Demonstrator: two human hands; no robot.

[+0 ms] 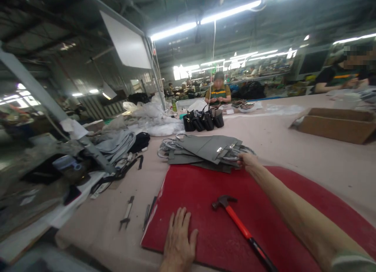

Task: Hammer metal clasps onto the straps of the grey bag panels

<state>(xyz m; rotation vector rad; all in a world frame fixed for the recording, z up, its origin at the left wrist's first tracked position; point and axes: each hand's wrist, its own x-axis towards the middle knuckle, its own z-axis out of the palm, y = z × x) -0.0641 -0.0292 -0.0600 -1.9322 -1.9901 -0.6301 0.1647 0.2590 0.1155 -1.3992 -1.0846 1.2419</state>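
Observation:
My left hand (179, 238) lies flat on the near left part of a red mat (202, 221), fingers stretched and holding nothing. My right hand (247, 161) reaches forward, its fingers closed at the right end of a pile of flat grey bags (202, 146), by a plastic-wrapped handle. The bags overlap in layers, with small metal fittings on top and wrapped handles at both ends. Between my two arms a claw hammer (239, 221) with a red and black handle rests on the mat, its head pointing away from me.
Left of the mat lie a caliper-like metal tool (127, 213) and thin dark rods (147, 217). Black straps (123, 172) are further left. Small black bags (202, 120) stand beyond the pile, and a cardboard box (337, 125) sits right. A co-worker (219, 92) sits across the table.

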